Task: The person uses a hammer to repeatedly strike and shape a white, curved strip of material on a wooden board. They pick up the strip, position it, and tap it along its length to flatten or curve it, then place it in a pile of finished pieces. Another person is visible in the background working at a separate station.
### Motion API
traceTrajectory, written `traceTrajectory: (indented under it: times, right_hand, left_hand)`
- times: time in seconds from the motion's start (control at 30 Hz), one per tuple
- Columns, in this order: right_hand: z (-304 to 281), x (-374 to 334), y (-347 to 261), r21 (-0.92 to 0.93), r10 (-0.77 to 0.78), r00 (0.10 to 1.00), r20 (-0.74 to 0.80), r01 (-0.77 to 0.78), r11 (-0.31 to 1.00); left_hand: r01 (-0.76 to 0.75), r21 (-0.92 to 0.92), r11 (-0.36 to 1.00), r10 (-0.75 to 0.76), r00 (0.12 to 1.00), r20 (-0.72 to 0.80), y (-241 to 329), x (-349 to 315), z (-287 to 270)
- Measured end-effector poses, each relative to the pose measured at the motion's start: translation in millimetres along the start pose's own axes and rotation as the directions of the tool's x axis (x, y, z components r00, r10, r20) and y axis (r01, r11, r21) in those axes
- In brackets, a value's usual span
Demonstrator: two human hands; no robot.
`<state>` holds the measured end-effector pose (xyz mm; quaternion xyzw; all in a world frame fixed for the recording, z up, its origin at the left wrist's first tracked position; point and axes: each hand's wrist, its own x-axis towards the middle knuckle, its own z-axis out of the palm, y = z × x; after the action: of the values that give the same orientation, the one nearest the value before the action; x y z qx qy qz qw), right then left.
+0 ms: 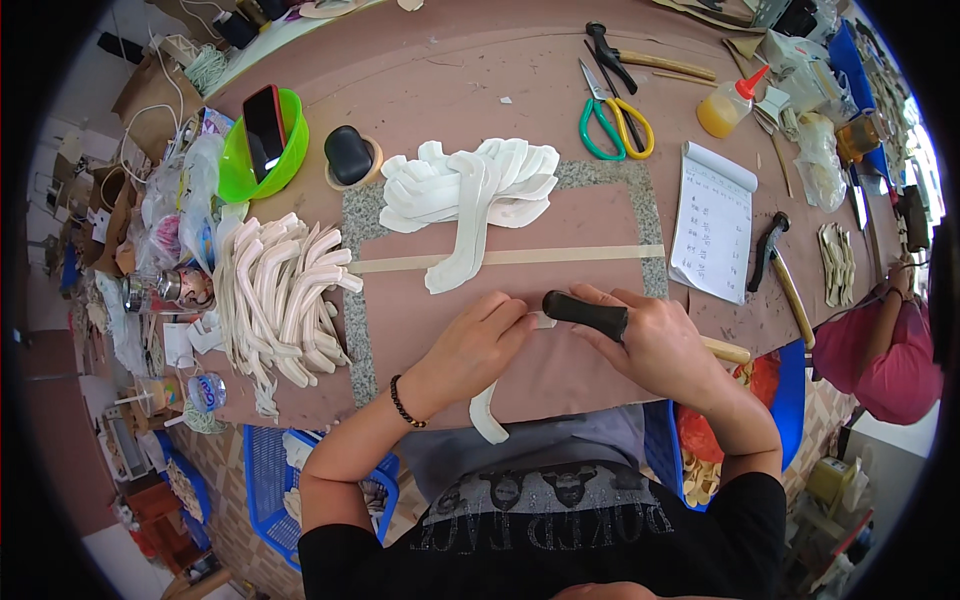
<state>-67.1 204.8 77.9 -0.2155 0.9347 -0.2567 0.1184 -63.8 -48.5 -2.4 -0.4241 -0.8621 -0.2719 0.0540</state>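
My left hand [470,350] pinches a curved white strip [488,414], whose lower end hangs down toward my lap. Its other end shows a little beyond my fingertips. Right beside it, my right hand [655,345] is wrapped around a hammer [588,315] with a black head; a wooden handle sticks out past the palm. The head sits over the table close to the strip's end; whether they touch I cannot tell. Ahead of my hands lies a pile of flat white strips [510,185], one draped across the front. To the left is a heap of rolled cream strips [280,300].
A grey-edged work board [357,330] lies under my hands. Farther off are scissors [607,112], pincers [612,55], a glue bottle [725,108], a notepad [712,225] and another hammer [775,255]. A green bowl [290,165] holds a phone. Another person [880,350] sits at right.
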Motion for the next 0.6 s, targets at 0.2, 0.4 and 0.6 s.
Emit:
traceTrajectory:
  times: [0.2,0.4,0.6]
  right_hand:
    - [1,3,-2,0.024,-0.123,0.989,-0.085,0.125,0.992]
    - [-2,9,-7,-0.001,-0.109,0.993,-0.036,0.109,0.994]
    - [7,12,-5,-0.033,-0.129,0.991,-0.026,0.128,0.991]
  left_hand:
    - [0.077,-0.012,0.997,-0.078,0.995,-0.069,5,-7,8]
    - [0.11,0.076,0.991,-0.099,0.986,-0.134,12,-7,5]
    - [0.163,0.09,0.982,-0.145,0.973,-0.177,14,-9,11]
